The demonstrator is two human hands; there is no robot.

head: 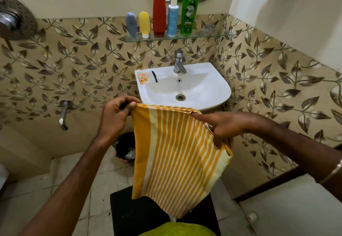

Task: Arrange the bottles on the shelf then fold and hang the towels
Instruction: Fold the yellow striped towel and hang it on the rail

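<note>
Bottles [161,13] lined up on glass shelf [209,35], so I'm on towel step. My left hand [116,114] pinches top corner of striped towel [177,154], my right hand [220,124] grips other corner; towel hangs before sink [218,95] (doubled already, I'd judge). Next: bring corners together, find rail.

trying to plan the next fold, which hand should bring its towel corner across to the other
Probably the left hand: it only pinches the top corner of the towel, so it is free to swing over. The right hand also gathers the side edge.
</note>
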